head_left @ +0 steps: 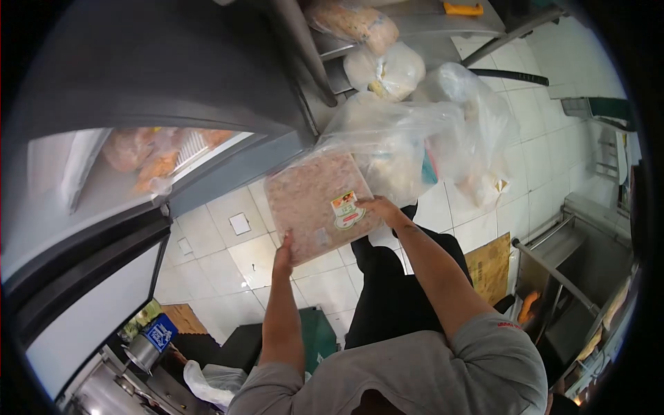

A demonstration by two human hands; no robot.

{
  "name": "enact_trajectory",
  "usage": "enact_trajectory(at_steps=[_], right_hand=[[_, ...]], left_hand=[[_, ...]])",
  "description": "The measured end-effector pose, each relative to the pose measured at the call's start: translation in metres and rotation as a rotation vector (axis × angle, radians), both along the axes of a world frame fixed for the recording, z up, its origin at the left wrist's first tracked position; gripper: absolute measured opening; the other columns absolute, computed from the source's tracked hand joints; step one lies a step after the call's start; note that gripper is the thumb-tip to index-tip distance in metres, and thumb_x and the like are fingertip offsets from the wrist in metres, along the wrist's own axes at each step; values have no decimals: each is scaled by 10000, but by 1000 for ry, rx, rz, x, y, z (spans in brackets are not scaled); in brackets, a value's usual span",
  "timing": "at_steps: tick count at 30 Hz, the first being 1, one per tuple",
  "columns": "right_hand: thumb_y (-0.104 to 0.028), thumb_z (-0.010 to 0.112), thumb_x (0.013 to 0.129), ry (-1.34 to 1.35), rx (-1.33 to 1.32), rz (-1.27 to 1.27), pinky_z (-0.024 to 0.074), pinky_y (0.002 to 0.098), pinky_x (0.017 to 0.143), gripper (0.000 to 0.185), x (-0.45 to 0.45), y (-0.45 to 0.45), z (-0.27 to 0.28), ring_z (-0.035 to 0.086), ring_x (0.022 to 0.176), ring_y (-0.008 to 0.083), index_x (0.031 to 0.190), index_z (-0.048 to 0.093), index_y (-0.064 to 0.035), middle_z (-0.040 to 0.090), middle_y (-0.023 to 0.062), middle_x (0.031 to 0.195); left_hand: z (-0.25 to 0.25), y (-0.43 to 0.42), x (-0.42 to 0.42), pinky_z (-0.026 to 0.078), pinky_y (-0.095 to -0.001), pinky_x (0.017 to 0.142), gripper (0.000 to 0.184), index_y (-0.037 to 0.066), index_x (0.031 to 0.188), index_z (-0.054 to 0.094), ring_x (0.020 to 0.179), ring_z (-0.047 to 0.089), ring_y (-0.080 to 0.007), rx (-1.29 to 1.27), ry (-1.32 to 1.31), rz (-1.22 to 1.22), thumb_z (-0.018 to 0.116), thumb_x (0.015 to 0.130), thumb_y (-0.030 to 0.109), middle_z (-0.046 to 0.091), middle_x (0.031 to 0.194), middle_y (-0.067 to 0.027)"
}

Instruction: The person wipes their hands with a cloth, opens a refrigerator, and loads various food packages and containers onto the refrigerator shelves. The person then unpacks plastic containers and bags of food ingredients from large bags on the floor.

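Note:
A large, flat, square pack of pinkish minced or chopped meat [304, 200] in clear wrap, with a green, white and red label [347, 210], is held out over the tiled floor. My left hand [283, 253] grips its near left edge, thumb on top and fingers mostly hidden beneath. At the right edge, beside the label, my right hand [380, 207] holds it with the thumb on top. Just beyond the pack, clear plastic bags [394, 138] with pale contents sit bunched together, touching or nearly touching its far edge.
An open refrigerator or freezer [138, 166] holding bagged meat stands at left, its door [97, 304] swung toward me. A steel table [429, 24] ahead carries an orange-handled knife [463, 9]. Cardboard [488, 268] lies on the floor beside a steel unit [560, 249] at right.

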State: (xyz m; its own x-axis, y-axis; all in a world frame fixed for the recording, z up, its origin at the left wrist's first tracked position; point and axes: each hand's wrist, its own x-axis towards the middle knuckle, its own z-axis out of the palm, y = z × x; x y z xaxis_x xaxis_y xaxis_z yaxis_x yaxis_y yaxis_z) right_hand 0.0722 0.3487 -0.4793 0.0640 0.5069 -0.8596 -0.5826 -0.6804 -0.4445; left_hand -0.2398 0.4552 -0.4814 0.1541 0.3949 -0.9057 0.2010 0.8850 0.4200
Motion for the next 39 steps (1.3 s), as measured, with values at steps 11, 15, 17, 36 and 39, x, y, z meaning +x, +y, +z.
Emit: enact_trajectory(at_steps=[11, 15, 17, 36, 39], right_hand=[[-108, 588, 656, 386, 80, -196, 430, 326, 785, 294, -2, -33, 160, 550, 864, 215, 931, 587, -6, 584, 94, 926], [-71, 534, 625, 471, 138, -133, 431, 346, 824, 393, -32, -51, 206, 554, 891, 238, 1006, 527, 22, 580, 119, 936], [-58, 521, 613, 501, 230, -42, 429, 350, 833, 471, -45, -44, 239, 549, 913, 241, 1071, 484, 43, 570, 131, 967], [-24, 503, 622, 715, 1250, 71, 446, 309, 747, 288, -125, 103, 684, 510, 794, 165, 908, 480, 1, 512, 88, 879], [-55, 521, 618, 709, 1384, 53, 408, 341, 789, 197, -139, 127, 735, 496, 811, 194, 807, 494, -5, 512, 93, 825]], left_hand=[[156, -58, -17, 469, -347, 755, 500, 18, 1155, 469, 930, 550, -208, -153, -158, 133, 596, 794, 340, 551, 1065, -80], [229, -75, -55, 457, -328, 770, 495, -4, 1133, 493, 942, 547, -204, -56, -97, 185, 625, 770, 305, 561, 1046, -78], [266, -83, -78, 440, -321, 803, 534, -56, 1121, 485, 968, 535, -200, 56, -64, 210, 642, 755, 300, 557, 1058, -103], [721, -49, -87, 414, -350, 861, 611, 35, 1228, 401, 1040, 484, -210, 1902, 211, 420, 433, 839, 504, 448, 1207, -100], [753, -55, -65, 282, -375, 920, 688, 99, 1271, 362, 1118, 407, -249, 2228, 1363, -47, 654, 707, 362, 433, 1207, -84]])
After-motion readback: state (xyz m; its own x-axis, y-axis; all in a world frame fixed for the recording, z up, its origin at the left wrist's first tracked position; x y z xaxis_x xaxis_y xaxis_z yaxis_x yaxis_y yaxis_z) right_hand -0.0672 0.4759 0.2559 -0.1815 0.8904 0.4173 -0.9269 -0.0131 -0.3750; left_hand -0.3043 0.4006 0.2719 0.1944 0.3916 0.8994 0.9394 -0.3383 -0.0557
